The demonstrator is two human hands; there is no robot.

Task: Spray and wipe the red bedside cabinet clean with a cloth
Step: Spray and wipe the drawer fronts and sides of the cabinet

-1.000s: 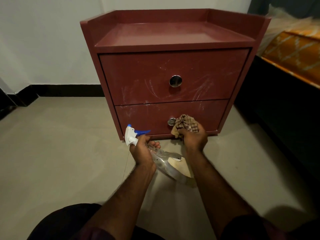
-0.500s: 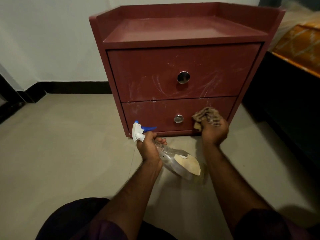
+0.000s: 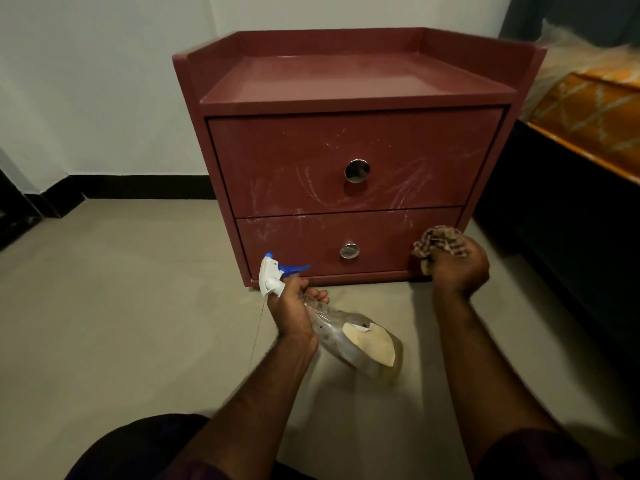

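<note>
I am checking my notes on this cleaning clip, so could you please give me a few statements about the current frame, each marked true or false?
1. The left hand holds the spray bottle by its neck. True.
2. The cloth in the right hand is plain white. False: it is brown and checked.
3. The cabinet has its upper drawer and lower drawer both shut. True.
4. The cloth lies on top of the cabinet. False: it is by the lower drawer's right end.
5. Whitish smears mark the upper drawer's front. True.
</note>
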